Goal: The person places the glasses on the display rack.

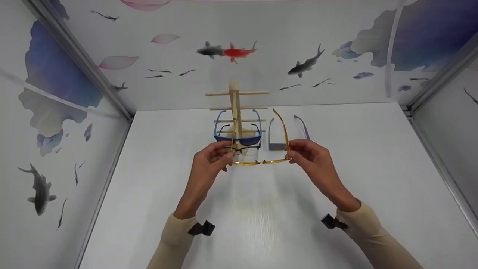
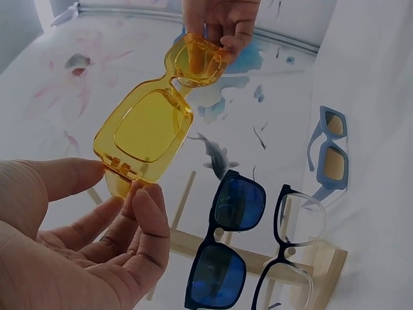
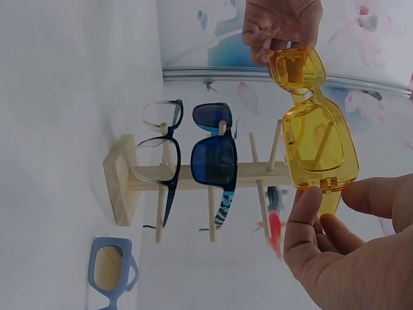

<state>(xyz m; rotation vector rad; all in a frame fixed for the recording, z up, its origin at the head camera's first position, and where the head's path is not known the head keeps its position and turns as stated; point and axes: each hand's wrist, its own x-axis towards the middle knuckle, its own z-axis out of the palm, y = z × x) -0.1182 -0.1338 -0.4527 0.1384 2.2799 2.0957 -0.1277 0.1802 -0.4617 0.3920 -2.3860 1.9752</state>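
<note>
Both hands hold a pair of yellow see-through sunglasses (image 1: 257,163) level in front of a wooden display stand. My left hand (image 1: 210,160) pinches the left hinge corner between thumb and fingers. At the opposite hinge corner, my right hand (image 1: 313,156) has the same kind of pinch. The temples are unfolded and point toward the stand; the lenses (image 2: 151,126) face me. Just behind them on the stand hang blue sunglasses (image 3: 214,160) with dark blue lenses. Below those sit dark-rimmed clear glasses (image 3: 155,160).
The stand's wooden post (image 1: 234,99) carries several crosswise pegs, the upper ones bare. Blue-grey sunglasses (image 1: 277,146) rest on the white table (image 1: 257,216) right of the stand, temples unfolded. Printed panels with fish (image 1: 239,52) enclose the table at the back and sides.
</note>
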